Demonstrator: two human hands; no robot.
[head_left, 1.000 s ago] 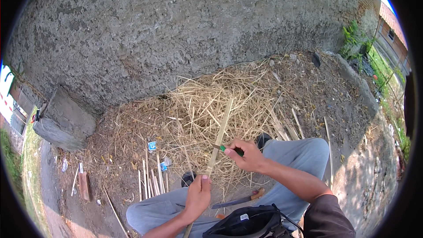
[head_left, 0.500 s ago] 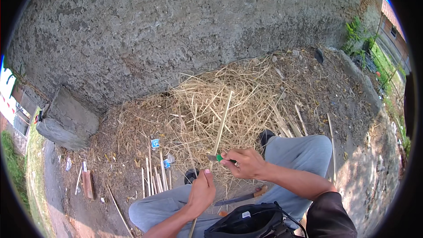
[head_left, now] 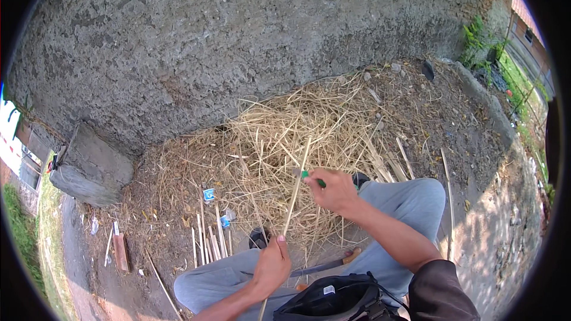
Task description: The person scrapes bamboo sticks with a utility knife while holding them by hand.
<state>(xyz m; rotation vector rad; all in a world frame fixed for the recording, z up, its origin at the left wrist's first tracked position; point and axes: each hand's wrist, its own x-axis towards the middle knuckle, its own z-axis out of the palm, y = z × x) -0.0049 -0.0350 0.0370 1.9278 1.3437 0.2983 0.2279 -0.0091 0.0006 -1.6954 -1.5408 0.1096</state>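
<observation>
My left hand [head_left: 273, 266] grips a long, thin pale strip [head_left: 290, 211], apparently bamboo, near my left knee. The strip slants up and away over a heap of pale shavings [head_left: 279, 128], its lower end passing down beside my lap. In my right hand [head_left: 337, 192] is a small knife [head_left: 305, 175] with a green handle. Its short blade lies against the strip, towards the far end. My right fingers are wrapped round the handle and partly hide it. Between my legs lies a larger knife [head_left: 318, 269] with a dark blade and a wooden handle.
A rough grey wall [head_left: 238, 41] rises behind the shavings, with a concrete block [head_left: 98, 166] at left. Several cut strips [head_left: 204, 241] lie by my left foot, near a blue packet [head_left: 209, 194]. More split pieces [head_left: 380, 163] lie at right. A black bag [head_left: 333, 300] rests at my lap.
My right hand has moved the green-handled knife up and away along the strip, farther from my left hand. The left hand stays near the same place, holding the strip.
</observation>
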